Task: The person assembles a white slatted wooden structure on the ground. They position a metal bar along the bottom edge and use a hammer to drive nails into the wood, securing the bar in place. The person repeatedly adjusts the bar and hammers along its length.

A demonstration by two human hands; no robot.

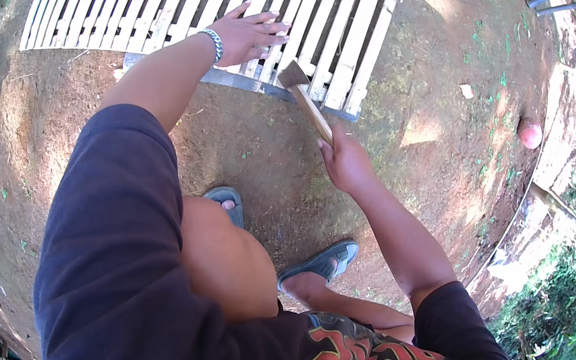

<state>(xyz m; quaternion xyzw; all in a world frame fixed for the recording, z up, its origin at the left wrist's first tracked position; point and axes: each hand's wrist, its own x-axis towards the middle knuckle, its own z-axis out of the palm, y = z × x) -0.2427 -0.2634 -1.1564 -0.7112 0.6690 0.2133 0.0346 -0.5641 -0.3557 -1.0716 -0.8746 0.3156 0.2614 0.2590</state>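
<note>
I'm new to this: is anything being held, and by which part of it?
The right grip holds a dark-headed tool by its wooden handle, away from the head. The left grip, spread over the slatted frame, holds nothing.

I note 2 arms extended forward. The left arm [160, 83] reaches farther, slightly bent at the elbow; the left hand [247, 38] is palm down, fingers loosely spread, pointing rightward. The right forearm [403, 229] angles inward; the right hand [347, 163] is curled in a closed grip.
</note>
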